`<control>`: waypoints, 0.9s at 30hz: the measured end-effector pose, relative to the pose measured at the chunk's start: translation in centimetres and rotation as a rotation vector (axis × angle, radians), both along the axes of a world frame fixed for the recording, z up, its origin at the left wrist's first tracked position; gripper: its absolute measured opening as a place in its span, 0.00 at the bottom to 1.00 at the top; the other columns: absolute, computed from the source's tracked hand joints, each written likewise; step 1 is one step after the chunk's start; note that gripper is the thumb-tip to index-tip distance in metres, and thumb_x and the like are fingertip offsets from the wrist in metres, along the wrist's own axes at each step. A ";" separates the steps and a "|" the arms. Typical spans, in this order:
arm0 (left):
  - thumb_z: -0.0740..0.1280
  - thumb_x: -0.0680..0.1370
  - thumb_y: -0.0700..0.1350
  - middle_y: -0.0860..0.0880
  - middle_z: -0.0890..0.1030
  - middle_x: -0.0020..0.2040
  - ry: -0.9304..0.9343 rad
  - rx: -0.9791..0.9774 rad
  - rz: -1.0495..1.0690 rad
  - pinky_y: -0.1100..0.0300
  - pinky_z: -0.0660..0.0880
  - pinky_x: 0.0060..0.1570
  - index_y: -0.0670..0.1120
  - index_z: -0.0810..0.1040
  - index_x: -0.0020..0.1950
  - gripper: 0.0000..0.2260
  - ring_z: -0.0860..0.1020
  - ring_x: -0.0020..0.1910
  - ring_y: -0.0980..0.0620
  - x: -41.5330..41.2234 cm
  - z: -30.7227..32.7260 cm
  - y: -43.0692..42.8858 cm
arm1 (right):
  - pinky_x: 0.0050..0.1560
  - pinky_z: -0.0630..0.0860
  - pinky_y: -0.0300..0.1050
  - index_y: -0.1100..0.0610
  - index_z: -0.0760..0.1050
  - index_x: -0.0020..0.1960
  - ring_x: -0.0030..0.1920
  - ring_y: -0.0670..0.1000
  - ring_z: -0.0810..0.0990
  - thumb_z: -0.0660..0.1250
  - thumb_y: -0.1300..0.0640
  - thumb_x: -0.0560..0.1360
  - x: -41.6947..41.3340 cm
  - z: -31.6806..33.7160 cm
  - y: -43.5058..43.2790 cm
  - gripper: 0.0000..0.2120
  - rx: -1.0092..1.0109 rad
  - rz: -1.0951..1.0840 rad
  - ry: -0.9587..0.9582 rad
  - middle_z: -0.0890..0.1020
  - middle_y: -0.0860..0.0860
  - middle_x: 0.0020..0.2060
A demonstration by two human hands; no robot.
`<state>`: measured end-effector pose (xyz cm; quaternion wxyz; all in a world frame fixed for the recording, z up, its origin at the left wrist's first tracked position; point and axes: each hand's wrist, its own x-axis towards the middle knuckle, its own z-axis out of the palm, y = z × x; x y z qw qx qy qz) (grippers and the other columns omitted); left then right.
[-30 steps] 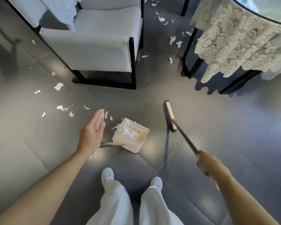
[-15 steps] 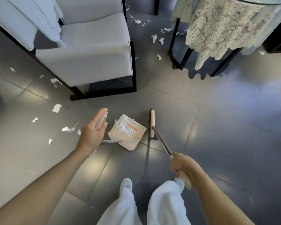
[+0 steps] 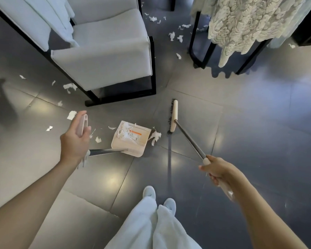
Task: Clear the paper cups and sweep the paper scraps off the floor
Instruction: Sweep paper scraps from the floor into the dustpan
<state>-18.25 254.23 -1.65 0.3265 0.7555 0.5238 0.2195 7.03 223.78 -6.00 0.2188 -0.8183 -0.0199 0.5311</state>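
Paper scraps [image 3: 155,137] on a grey tiled floor [image 3: 258,123]; sweeping step in hand. Some scraps already lie inside the dustpan [image 3: 145,139], which sits on the floor ahead of the feet. One crumpled piece lies just beside its right edge, between it and the head of the broom [image 3: 174,115]. More are scattered left of the dustpan, along the base of the armchair [image 3: 104,65], and in the gap between the armchair and the table [image 3: 192,44] draped with a lace cloth [image 3: 241,24]. I see no paper cups in this view.

Grip: the left hand [image 3: 75,141] is wrapped round the pale grip at the top of the dustpan's long handle. The right hand [image 3: 220,170] is closed round the broom handle near its upper end. The broom head stands to the right of the dustpan, bristle side towards it; I cannot tell whether the bristles press on the tiles.

Judgement: collection looks partway done, with much litter left. I judge that the next move calls for a short leftward stroke to drive the crumpled piece into the pan while the left hand steadies it, then a shift towards the farther scraps.

Writing: a white label [image 3: 133,136] with an orange strip shows inside the dustpan; its print is too small for me to read. No brand is legible.
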 end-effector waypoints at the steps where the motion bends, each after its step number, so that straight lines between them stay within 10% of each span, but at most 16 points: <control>1: 0.62 0.79 0.42 0.47 0.75 0.43 0.000 -0.006 0.014 0.60 0.70 0.40 0.58 0.71 0.65 0.17 0.72 0.38 0.43 -0.7 0.1 0.2 | 0.22 0.66 0.39 0.55 0.65 0.70 0.21 0.51 0.66 0.65 0.61 0.77 -0.5 -0.5 0.2 0.22 -0.014 0.032 -0.035 0.69 0.55 0.25; 8: 0.63 0.79 0.42 0.65 0.77 0.47 -0.031 -0.055 0.065 0.64 0.72 0.37 0.64 0.72 0.62 0.18 0.71 0.35 0.49 -8.3 1.4 2.4 | 0.27 0.70 0.37 0.58 0.68 0.53 0.27 0.53 0.75 0.58 0.68 0.69 -7.8 -3.8 6.8 0.14 -0.087 0.251 -0.102 0.78 0.54 0.28; 15: 0.64 0.79 0.40 0.56 0.78 0.60 -0.060 -0.158 0.001 0.49 0.74 0.51 0.71 0.71 0.57 0.22 0.78 0.58 0.41 -16.5 1.4 9.6 | 0.33 0.72 0.41 0.61 0.68 0.67 0.36 0.53 0.75 0.58 0.67 0.75 -19.0 -3.3 18.5 0.20 -0.018 0.350 0.009 0.75 0.53 0.38; 25: 0.64 0.79 0.40 0.68 0.78 0.58 -0.082 -0.285 -0.018 0.44 0.68 0.65 0.71 0.73 0.56 0.22 0.74 0.62 0.65 -27.6 -0.5 22.9 | 0.21 0.64 0.32 0.58 0.71 0.52 0.19 0.49 0.71 0.57 0.68 0.74 -25.2 -0.7 31.7 0.10 -0.107 0.224 -0.114 0.75 0.52 0.23; 27: 0.65 0.79 0.40 0.61 0.77 0.61 -0.038 -0.255 -0.050 0.60 0.68 0.66 0.71 0.72 0.56 0.22 0.74 0.62 0.61 -28.3 -0.6 24.5 | 0.26 0.69 0.36 0.58 0.71 0.53 0.25 0.52 0.76 0.59 0.70 0.70 -25.4 -0.9 33.0 0.14 -0.155 0.275 -0.155 0.77 0.53 0.25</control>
